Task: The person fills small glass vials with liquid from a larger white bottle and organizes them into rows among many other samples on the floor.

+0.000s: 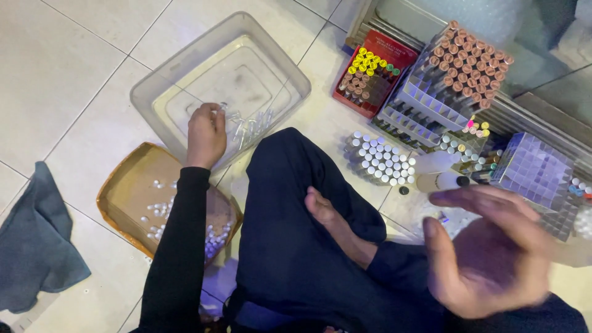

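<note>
Right hand: the right hand (493,253) is nearest the camera, blurred, palm open, fingers loosely spread and holding nothing, above the floor by the right knee.
Lap: crossed legs (296,240) in dark cloth with a bare foot (327,216) fill the middle, so each arm has to work round a knee.
Tray: the brown tray (132,185) sits on the floor by the left knee, with small white caps (161,209) scattered toward its near right corner (the sleeve hides part of it).
Left hand: the left hand (206,132) reaches over the near edge of the clear tub (185,80); its fingers are curled together, pinching at the clear vials (246,129) lying along the tub's near wall.
Grip advice: I would judge a vial best taken near its middle and lifted clear of the rim.
Room: bare tile lies open left of the tub, with a grey cloth (37,246) at the far left.
Crowded side: white-capped tubes (382,160), a red box (370,71) and grid racks (444,86) stand close together to the right, leaving little room to swing.
</note>
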